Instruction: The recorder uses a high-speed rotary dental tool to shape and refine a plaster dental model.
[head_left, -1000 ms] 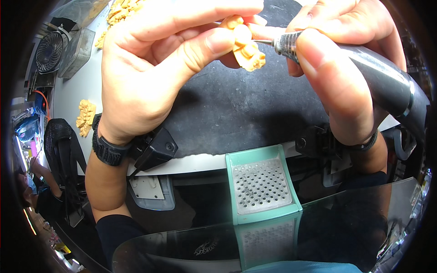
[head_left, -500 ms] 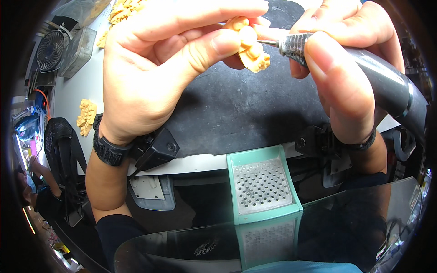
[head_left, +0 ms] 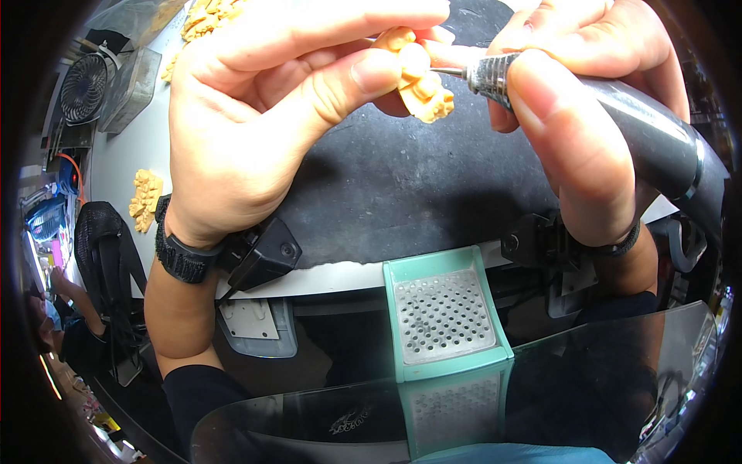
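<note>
Between the thumb and fingers of my left hand (head_left: pixel 255 131) is a small yellow dental model (head_left: pixel 423 94) with rounded teeth, held up over the black mat. My right hand (head_left: pixel 587 108) grips a black rotary handpiece (head_left: pixel 634 116) like a pen, its ribbed nose pointing left. A thin metal bur (head_left: pixel 450 71) sticks out of that nose, and its tip is at the side of a tooth on the model. Whether the tip touches cannot be made out. Some of the left fingers are behind the model.
The black mat (head_left: pixel 402 193) covers a white table. A green tray with a perforated metal plate (head_left: pixel 444 317) juts from the front edge, above a clear shield (head_left: pixel 309 421). More yellow models (head_left: pixel 145 199) lie left, near a metal box (head_left: pixel 131 89) and a small fan (head_left: pixel 85 87). Another person (head_left: pixel 69 309) is far left.
Both hands have shifted slightly left, carrying the dental model and the handpiece along. The bur tip stays at the same tooth.
</note>
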Demonstrator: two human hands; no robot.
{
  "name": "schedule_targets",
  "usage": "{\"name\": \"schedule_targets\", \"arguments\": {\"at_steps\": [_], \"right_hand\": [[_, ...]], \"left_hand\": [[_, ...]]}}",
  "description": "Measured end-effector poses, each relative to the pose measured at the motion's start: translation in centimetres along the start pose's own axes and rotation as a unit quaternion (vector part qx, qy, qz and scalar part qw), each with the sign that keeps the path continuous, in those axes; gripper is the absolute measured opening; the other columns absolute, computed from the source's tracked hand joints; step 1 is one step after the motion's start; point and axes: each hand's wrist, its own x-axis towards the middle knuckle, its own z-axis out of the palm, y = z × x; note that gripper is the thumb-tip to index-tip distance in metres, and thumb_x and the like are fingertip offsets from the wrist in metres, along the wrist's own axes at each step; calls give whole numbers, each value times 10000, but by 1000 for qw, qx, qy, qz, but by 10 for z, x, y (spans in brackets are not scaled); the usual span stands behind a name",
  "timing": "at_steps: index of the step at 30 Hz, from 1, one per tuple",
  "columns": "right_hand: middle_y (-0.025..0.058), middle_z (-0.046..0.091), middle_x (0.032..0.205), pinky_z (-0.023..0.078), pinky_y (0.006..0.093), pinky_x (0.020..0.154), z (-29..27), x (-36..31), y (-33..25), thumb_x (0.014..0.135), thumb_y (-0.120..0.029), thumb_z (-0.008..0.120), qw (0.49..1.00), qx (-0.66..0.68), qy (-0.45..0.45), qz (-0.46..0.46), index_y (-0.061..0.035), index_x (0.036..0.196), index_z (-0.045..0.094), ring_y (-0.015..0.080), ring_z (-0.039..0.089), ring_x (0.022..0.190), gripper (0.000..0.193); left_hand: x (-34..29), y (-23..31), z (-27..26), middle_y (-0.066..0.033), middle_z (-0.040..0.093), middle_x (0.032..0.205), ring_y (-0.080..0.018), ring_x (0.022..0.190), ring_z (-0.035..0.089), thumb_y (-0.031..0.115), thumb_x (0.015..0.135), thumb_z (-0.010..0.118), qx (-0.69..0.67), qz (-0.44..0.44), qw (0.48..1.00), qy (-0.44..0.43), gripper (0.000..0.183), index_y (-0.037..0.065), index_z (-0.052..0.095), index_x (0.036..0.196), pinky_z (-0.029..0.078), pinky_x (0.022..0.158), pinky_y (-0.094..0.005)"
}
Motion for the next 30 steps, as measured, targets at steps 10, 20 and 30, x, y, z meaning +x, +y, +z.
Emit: {"name": "schedule_targets", "arguments": {"at_steps": [10,20,30], "right_hand": [[114,584,742,495,280,605,-5,-3,3,759,7,637,1000,-5,1,-7,-28,825,538,164,592,608,124],[114,588,732,496,280,606,-6,-1,5,752,10,643,1000,-9,-1,-17,-25,816,541,164,594,603,126],[115,592,722,497,281,607,-3,2,5,745,13,648,1000,-11,-7,-29,-22,807,543,165,597,599,127]], "left_hand": [[0,1,-1,-174,603,1185,-170,1046,596,43,897,603,-19,-12,1000,-9,378,-90,520,1241,464,949,-296],[-2,-1,0,-187,582,1214,-205,1075,589,24,899,591,-62,-32,998,2,402,-79,491,1274,469,951,-324],[-1,2,-4,-176,606,1174,-182,1040,599,40,889,613,-33,-20,999,-16,397,-91,511,1249,468,945,-307]]}}
